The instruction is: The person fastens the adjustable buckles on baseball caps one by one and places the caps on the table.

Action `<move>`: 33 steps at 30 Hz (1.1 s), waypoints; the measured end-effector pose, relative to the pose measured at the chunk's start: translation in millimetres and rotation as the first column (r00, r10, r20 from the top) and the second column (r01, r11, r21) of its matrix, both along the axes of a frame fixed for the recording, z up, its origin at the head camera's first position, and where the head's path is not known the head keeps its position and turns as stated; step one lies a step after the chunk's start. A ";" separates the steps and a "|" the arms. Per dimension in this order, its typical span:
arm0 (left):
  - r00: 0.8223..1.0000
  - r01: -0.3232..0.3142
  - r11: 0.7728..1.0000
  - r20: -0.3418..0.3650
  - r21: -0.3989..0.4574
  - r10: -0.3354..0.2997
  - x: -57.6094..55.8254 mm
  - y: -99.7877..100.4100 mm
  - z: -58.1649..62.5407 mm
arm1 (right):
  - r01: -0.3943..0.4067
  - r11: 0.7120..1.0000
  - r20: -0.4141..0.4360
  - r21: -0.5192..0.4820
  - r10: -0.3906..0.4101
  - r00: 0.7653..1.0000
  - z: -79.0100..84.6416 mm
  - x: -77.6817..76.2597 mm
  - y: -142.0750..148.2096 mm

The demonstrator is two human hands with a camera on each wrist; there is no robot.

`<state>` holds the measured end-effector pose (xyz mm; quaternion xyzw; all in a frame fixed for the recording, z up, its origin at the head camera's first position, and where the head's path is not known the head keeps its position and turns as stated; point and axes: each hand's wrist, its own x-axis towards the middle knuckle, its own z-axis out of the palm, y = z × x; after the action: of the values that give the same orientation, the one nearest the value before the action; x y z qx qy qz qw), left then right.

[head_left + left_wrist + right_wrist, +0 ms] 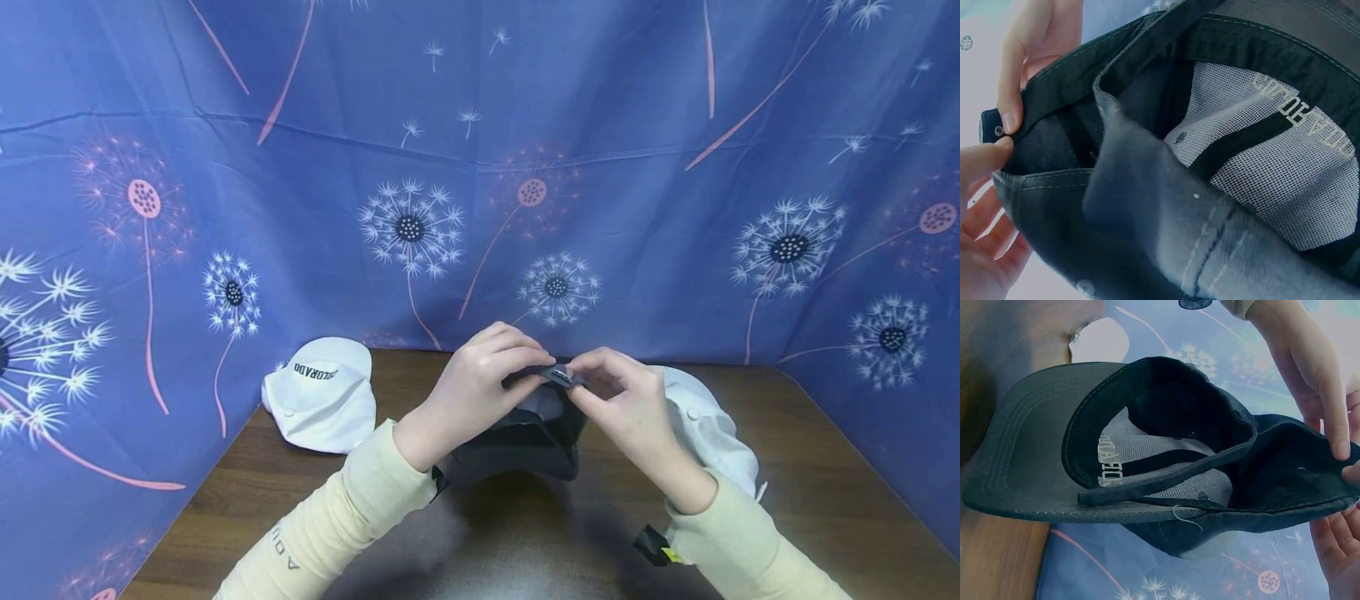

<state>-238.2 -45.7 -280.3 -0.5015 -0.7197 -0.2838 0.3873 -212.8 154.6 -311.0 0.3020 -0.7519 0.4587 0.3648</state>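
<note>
A dark baseball cap (517,454) is between the two hands, its hollow inside showing in both wrist views. My left hand (480,383) pinches the cap's back strap between thumb and fingers. On the other side, my right hand (622,408) pinches the strap's end, close to the left fingertips. A small metal piece (562,375) shows between the hands, and a round snap (999,130) sits by the fingertips in the left wrist view. Inside are white mesh (1254,156) and reversed stitched letters (1300,112). The curved brim (1029,444) points away from the fingers.
A white cap (322,412) marked COLORADO lies on the brown wooden table (817,467) at the left. Another white cap (712,425) lies behind the right forearm. A blue dandelion-patterned cloth (480,250) hangs around the table's back and sides.
</note>
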 end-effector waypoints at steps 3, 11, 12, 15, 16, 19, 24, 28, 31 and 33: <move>1.000 0.003 1.000 -0.007 0.011 -0.003 -0.2 0.2 1.8 | 0.003 1.000 -0.005 0.013 -0.003 1.000 0.2 0.2 -0.4; 1.000 0.006 1.000 -0.020 0.003 -0.006 -3.0 0.5 3.4 | -0.057 0.998 0.074 0.021 0.056 0.996 1.6 1.8 0.4; 1.000 0.007 1.000 -0.021 0.001 -0.007 -3.6 0.4 3.4 | -0.070 0.997 0.092 0.020 0.068 0.993 1.5 1.9 0.9; 1.000 0.014 1.000 -0.022 0.004 -0.014 -5.0 -0.1 3.1 | -0.122 0.992 0.143 0.013 0.119 0.983 1.7 2.2 2.5; 1.000 0.017 1.000 -0.020 0.008 -0.017 -5.3 -0.3 2.9 | -0.140 0.990 0.161 0.006 0.138 0.977 2.0 2.5 3.1; 1.000 0.030 0.999 -0.006 0.026 -0.030 -5.7 -1.0 2.5 | -0.172 0.985 0.192 0.007 0.167 0.967 2.7 3.5 5.5; 0.998 0.057 0.997 0.022 0.047 -0.058 -5.6 -1.5 1.1 | -0.204 0.979 0.185 0.014 0.198 0.963 3.4 4.3 10.1; 0.997 0.061 0.997 0.040 0.053 -0.063 -5.9 -2.2 0.0 | -0.244 0.970 0.146 0.006 0.241 0.960 4.6 1.6 12.4; 0.996 0.062 0.997 0.054 0.056 -0.065 -5.6 -2.8 0.2 | -0.257 0.966 0.177 -0.010 0.255 0.951 6.0 0.7 13.2; 0.996 0.063 0.996 0.058 0.060 -0.066 -5.0 -2.9 0.5 | -0.262 0.965 0.213 -0.019 0.260 0.942 6.8 1.0 13.4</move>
<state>-243.2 -48.6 -279.8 -0.5044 -0.7058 -0.3317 0.3707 -211.9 168.0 -304.3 0.3497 -0.7424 0.5291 0.2161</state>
